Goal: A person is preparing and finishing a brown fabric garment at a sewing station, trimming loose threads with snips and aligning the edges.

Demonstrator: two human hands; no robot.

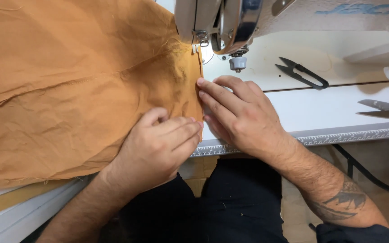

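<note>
A large piece of mustard-orange fabric covers the left of the white sewing table, its right edge running under the presser foot of a white sewing machine. My left hand lies on the cloth near the table's front edge, fingers curled and pinching the fabric's right edge. My right hand rests flat beside it, fingertips pressing the same edge a little below the needle.
Black thread snips lie on the machine bed at the right. Scissor blades enter from the right edge. A ruler strip runs along the table's front edge. Dark trousers and a cable show below.
</note>
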